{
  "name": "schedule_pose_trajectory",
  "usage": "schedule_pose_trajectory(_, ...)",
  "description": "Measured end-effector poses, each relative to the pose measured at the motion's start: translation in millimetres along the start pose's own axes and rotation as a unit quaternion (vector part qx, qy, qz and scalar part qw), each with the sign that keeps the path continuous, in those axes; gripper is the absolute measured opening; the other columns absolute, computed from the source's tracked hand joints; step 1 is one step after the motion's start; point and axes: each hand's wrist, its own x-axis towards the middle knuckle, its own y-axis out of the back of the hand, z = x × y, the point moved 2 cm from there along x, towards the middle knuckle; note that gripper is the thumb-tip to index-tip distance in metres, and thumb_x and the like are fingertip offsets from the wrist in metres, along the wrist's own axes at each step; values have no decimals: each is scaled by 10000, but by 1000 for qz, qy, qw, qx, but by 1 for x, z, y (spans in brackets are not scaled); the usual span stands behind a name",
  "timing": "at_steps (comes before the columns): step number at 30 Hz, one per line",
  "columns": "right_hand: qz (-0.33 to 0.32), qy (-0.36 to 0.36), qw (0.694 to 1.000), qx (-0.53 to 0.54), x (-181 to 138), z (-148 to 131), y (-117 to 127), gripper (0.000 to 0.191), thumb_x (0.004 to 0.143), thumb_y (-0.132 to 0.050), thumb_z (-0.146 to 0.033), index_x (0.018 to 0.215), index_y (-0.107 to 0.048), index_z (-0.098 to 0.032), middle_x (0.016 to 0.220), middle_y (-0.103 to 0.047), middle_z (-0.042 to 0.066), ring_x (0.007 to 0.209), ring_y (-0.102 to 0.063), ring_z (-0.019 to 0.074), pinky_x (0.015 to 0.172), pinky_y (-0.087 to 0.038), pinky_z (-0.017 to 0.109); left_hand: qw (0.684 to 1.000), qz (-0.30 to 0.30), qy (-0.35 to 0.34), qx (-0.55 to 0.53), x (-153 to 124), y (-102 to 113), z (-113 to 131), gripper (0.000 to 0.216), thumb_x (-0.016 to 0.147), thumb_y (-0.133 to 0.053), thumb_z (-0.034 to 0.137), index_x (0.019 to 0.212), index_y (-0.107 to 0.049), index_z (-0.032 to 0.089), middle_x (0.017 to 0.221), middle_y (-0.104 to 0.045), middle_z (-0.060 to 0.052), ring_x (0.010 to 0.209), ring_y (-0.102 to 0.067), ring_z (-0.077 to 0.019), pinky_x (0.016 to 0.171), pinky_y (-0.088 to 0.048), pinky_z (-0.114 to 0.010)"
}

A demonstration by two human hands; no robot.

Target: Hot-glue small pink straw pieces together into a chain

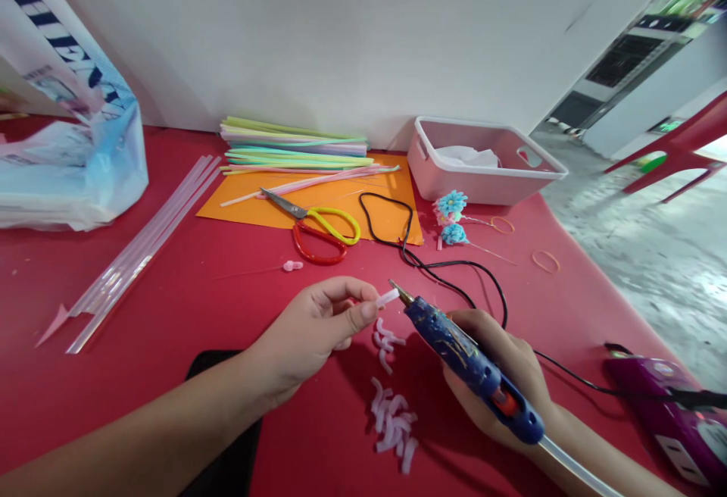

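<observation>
- Leftmost, a printed plastic bag (68,148) sits on the red table (170,315).
- Beside it, several long translucent rods (141,254) lie slantwise.
- A dark flat object (219,444) lies partly under the left forearm.
- Further back, a bundle of coloured fuzzy sticks (295,156) rests on an orange sheet (238,207), with scissors (319,222) spread open across its front edge.
- The left hand (315,323) pinches a short pale pink piece (388,298) closely between thumb and forefinger, its free end pointing right.
- Just below, curled pink pieces (391,425) lie in two loose clusters.
- At the held piece's free end is the nozzle of a blue glue gun (477,368); I cannot tell whether they touch.
- Blue flowers (453,217) lie before a pink basket (488,179).
- The right hand (516,361) is wrapped around the glue gun's body.
- Far right, a purple power strip (653,406) lies near the table's edge.
</observation>
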Motion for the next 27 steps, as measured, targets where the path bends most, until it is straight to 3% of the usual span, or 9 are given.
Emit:
schedule_pose_trajectory(5,32,-19,999,6,1,-4,1,171,827,-532,-189,971,-509,-278,646,-630,-65,449,-540,123,477,-409,246,1000,23,1,11,0,3,-3,335,713,-861,447,803,-679,180,652,-533,71,473,-360,-23,470,-217,-205)
schedule_pose_trajectory(9,3,-5,1000,1,-2,-1,1,226,796,-518,-177,1001,-504,-270,671,-635,-52,419,-500,118,470,-415,257,999,37,-4,16,1,5,-4,281,752,-832,421,825,-709,179,690,-544,59,491,-377,-23,489,-240,-206)
schedule_pose_trajectory(21,-35,20,999,-3,-3,7,-2,259,795,-541,-168,1030,-501,-271,753,-688,-22,510,-605,145,510,-448,272,999,34,13,20,1,5,-5,254,736,-852,403,794,-756,175,756,-621,23,516,-381,-26,503,-250,-219)
schedule_pose_trajectory(27,-43,50,998,0,-1,11,-2,293,790,-558,-140,1038,-491,-281,750,-655,-43,477,-552,119,496,-420,249,999,26,13,18,-1,5,-4,230,740,-851,403,775,-767,192,732,-620,33,514,-373,-23,505,-247,-215)
